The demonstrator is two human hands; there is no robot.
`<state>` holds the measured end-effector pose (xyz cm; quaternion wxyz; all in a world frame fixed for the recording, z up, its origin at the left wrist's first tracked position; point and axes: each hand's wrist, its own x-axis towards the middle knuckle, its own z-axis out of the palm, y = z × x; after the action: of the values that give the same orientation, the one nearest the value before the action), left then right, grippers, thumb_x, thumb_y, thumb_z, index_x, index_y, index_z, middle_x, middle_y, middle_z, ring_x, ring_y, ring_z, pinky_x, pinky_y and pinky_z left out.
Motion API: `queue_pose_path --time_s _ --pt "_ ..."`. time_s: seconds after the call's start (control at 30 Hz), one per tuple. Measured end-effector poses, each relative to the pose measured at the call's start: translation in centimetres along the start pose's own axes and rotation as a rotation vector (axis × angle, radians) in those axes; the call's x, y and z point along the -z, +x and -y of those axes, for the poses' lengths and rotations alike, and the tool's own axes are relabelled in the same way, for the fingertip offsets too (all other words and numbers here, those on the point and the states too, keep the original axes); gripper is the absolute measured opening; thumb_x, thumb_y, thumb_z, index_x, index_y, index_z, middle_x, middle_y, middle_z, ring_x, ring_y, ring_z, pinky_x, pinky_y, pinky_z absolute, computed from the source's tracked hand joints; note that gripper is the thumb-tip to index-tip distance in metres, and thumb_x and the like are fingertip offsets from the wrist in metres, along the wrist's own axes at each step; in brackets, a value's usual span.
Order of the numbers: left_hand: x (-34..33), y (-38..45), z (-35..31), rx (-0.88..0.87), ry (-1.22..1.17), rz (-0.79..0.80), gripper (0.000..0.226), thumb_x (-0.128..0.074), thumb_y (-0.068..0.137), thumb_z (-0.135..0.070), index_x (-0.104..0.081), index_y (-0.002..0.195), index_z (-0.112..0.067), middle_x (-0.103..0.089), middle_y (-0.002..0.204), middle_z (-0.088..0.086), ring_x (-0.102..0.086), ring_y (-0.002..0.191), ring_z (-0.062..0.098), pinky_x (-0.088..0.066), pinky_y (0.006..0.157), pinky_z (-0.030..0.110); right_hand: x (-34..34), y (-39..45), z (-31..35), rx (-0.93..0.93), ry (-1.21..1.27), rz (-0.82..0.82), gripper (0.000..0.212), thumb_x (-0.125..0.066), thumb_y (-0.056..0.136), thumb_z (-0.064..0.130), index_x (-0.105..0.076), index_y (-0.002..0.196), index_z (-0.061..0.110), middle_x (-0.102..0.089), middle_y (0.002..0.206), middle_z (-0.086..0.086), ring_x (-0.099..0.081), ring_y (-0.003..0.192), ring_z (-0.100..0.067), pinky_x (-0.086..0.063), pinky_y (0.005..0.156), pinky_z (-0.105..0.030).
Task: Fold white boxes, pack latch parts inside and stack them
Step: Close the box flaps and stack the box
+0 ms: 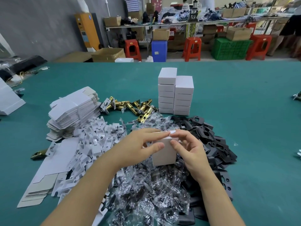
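- A workshop is seen, with red stools (pixel 192 48), a green crate (pixel 230 48) and cluttered benches along the top of the frame; a green table (pixel 244 111) fills the rest.
- At the centre of the frame a white box (pixel 164 154) is held upright above a heap of clear screw bags (pixel 149 193).
- The box is gripped by the left hand (pixel 140 144), thumb on the near face and fingers laid along the top edge.
- The top flap is pinched by the right hand (pixel 187 145), thumb and fingertips closed on it.
- The step in hand is judged to be the closing of a box; whether it is already filled cannot be told.
- Next, the flap would need to be tucked in fully, then the box carried to the two stacks of boxes (pixel 175 95) above centre.
- Flat box blanks (pixel 73 110) are piled at the left, brass latches (pixel 130 106) above centre-left, black plates (pixel 210 137) at the right.
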<state>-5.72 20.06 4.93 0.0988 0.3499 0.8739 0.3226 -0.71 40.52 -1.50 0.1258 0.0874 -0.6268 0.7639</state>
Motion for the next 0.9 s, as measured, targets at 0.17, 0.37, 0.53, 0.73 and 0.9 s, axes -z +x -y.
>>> queue_pose_path --time_s 0.17,0.37,0.53,0.73,0.9 --pt "0.0 0.1 -1.1 -0.027 0.454 -0.065 0.049 -0.039 0.105 -0.047 -0.040 0.154 -0.041 -0.030 0.163 -0.014 -0.029 0.140 0.008 -0.035 0.109 0.030 -0.2 -0.1 0.2 -0.031 -0.008 0.002 0.021 -0.069 0.089 0.017 -0.075 0.101 0.033 -0.072 0.102 0.010 -0.065 0.090 -0.004 -0.054 0.074 -0.020" --pt "0.5 1.9 -3.7 0.133 0.511 0.070 0.028 -0.057 0.101 -0.040 -0.055 0.127 -0.030 -0.060 0.109 -0.010 -0.056 0.100 0.013 -0.050 0.081 0.031 -0.5 0.0 0.0 -0.008 0.001 0.002 0.034 -0.071 0.089 0.022 -0.074 0.119 0.038 -0.071 0.119 0.006 -0.066 0.108 -0.009 -0.055 0.087 -0.024" --pt "3.8 3.2 -5.1 0.124 0.281 0.037 0.029 -0.073 0.091 -0.018 -0.068 0.119 -0.026 -0.068 0.106 -0.010 -0.060 0.092 0.006 -0.047 0.073 0.021 -0.1 0.8 0.0 -0.074 0.160 -0.379 0.024 -0.059 0.096 0.046 -0.070 0.117 0.044 -0.071 0.123 0.002 -0.069 0.113 -0.021 -0.058 0.091 -0.032" --pt "6.5 8.2 -7.7 -0.131 0.255 -0.510 0.033 -0.073 0.087 -0.013 -0.066 0.120 -0.014 -0.067 0.112 0.000 -0.058 0.099 0.017 -0.043 0.081 0.025 0.1 1.1 -1.3 -0.115 0.050 -0.434 0.022 -0.056 0.104 0.020 -0.074 0.109 0.032 -0.075 0.108 0.003 -0.072 0.104 -0.018 -0.059 0.083 -0.025" --pt "4.5 16.9 -7.9 -0.182 0.531 -0.662 0.027 -0.060 0.092 -0.012 -0.060 0.119 -0.008 -0.061 0.118 0.009 -0.059 0.099 0.032 -0.047 0.078 0.040 0.4 1.3 -1.7 -0.149 0.005 -0.428 0.028 -0.055 0.105 0.019 -0.075 0.101 0.038 -0.076 0.103 0.003 -0.073 0.098 -0.016 -0.058 0.083 -0.027"
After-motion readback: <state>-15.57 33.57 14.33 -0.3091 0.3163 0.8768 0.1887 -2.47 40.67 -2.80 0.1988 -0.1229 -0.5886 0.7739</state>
